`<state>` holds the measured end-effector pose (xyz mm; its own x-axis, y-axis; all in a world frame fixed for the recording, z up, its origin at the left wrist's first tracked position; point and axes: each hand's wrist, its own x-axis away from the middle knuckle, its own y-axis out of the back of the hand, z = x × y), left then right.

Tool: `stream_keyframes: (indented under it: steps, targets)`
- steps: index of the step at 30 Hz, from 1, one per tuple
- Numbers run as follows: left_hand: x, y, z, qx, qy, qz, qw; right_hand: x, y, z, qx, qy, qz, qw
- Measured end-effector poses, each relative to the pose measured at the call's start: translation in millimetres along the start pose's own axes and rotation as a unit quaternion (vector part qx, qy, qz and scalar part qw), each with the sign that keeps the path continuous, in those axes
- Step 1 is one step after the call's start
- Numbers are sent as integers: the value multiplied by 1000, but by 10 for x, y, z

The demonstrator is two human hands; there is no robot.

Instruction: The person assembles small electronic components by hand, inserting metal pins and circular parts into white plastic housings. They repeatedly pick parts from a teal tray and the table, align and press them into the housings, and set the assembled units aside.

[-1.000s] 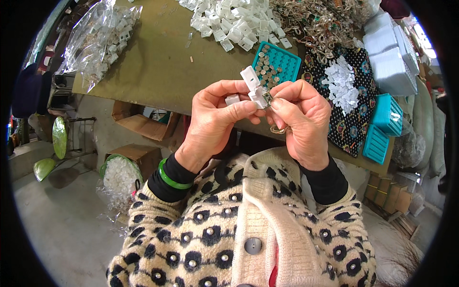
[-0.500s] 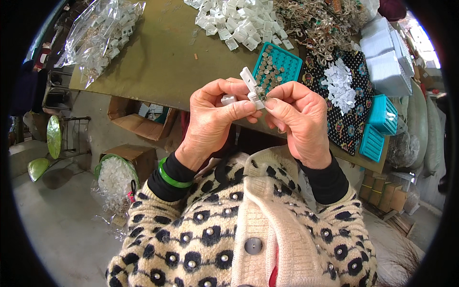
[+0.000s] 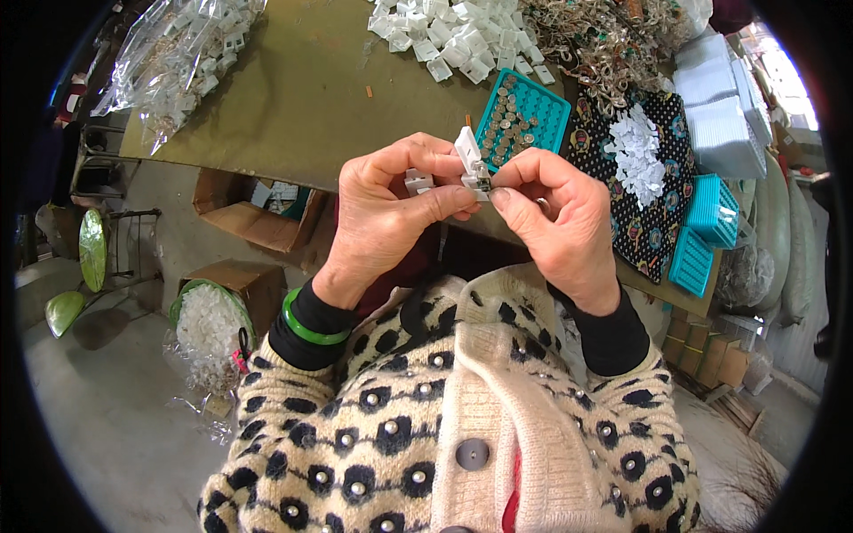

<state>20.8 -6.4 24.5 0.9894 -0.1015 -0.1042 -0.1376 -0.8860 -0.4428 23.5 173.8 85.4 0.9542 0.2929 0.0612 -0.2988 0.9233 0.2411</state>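
Between its thumb and fingers, my left hand (image 3: 386,209) grips a small white plastic case (image 3: 469,155) whose lid stands up; small metal parts show inside. A second white plastic case (image 3: 418,181) is tucked in the same hand. Close against the held case is my right hand (image 3: 560,213), thumb and forefinger pinched at its edge. A small round metal piece (image 3: 543,205) shows among its curled fingers; what the fingertips hold is hidden. Just beyond both hands lies a teal ridged tray (image 3: 548,115) with several round metal discs (image 3: 508,124), like button cells.
White plastic cases (image 3: 458,35) are heaped at the table's far side, beside tangled wired parts (image 3: 613,44). A clear bag (image 3: 191,58) of cases lies far left. White slips (image 3: 637,155) rest on patterned cloth (image 3: 677,169). Stacked teal trays (image 3: 711,213) stand at the right.
My left hand has shifted slightly left with the case. The round metal piece now shows higher in my right hand. The tabletop things appear slightly higher and farther right in view.
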Motion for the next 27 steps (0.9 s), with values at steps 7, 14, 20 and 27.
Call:
stream_keyframes:
  steps: [7,14,20,27]
  targets:
    - [46,-9,63,216,91,-18,972,-89,-63,-103,-143,-9,-14,990]
    - [42,-23,153,79,25,5,997,-103,27,-10,62,-26,23,997]
    - [41,-41,81,91,51,-50,993,-125,-141,-158,209,181,-78,958]
    - [-18,-105,25,115,100,-107,982,-134,-202,-274,158,245,-141,946]
